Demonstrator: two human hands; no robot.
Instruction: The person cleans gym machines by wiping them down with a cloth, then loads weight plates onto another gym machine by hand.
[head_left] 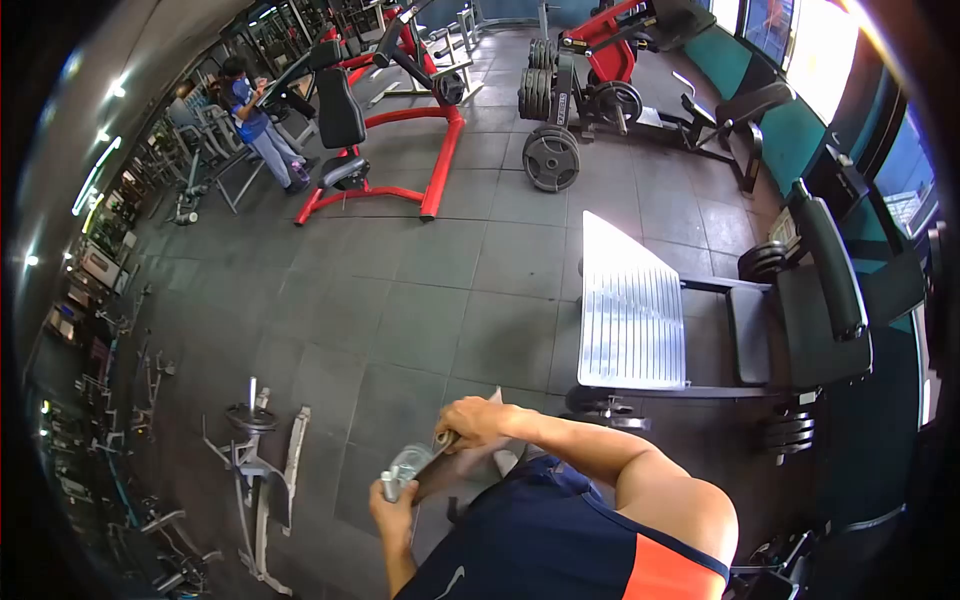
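In front of my body, my left hand [394,508] is closed around a clear bottle [411,460] with a pale, nozzle-like end [389,483]. My right hand [474,422] is up and to the right of it, its fingers curled around the upper edge of a brownish, cloth-like piece [447,470]. That piece stretches down from my right hand to beside my left hand and the bottle. Whether my left fingers also grip it, I cannot tell. My right arm is bent across in front of my dark sleeveless top.
To the right stands a leg-press machine with a ribbed metal footplate [632,315]. Ahead are a red-framed seat machine [440,165] and a weight plate [551,158]. A plate-loaded stand [262,460] is at lower left. Another person [255,115] stands at upper left. Dark tiles [420,300] cover the floor.
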